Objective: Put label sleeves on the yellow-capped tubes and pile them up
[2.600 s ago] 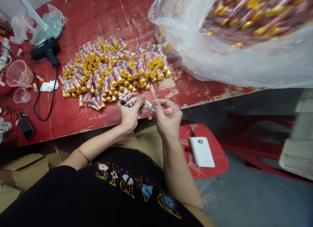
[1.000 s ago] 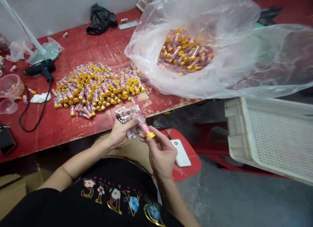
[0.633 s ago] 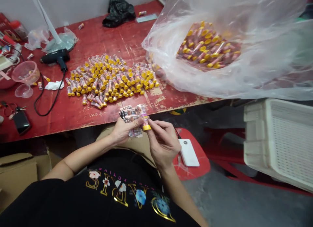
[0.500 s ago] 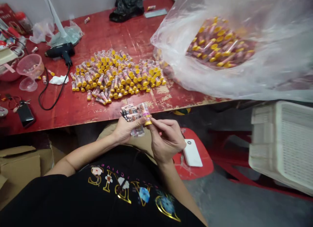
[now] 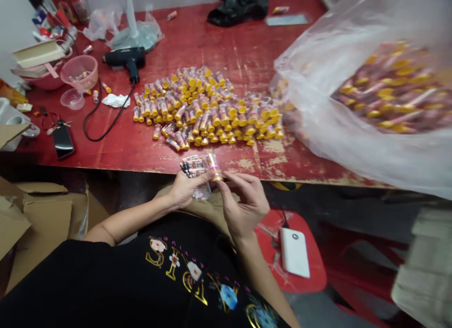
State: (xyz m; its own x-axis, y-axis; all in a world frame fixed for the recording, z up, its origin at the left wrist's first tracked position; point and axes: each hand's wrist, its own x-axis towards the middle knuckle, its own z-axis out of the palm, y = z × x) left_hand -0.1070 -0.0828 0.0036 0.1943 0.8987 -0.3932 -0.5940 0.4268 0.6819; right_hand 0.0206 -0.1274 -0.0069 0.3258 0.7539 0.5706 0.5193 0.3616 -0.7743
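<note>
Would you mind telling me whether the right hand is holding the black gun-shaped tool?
No, the gun-shaped tool lies on the red table, while the right hand pinches a yellow-capped tube.

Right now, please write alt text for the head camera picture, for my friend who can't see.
A person's right hand holds a small yellow-capped tube beside printed wrappers in the left hand, by the edge of a red table. Beyond lies a heap of similar tubes; a cloudy plastic bag at right holds more.

Tube pile (image 5: 223,115) left of bag (image 5: 314,116)
</note>
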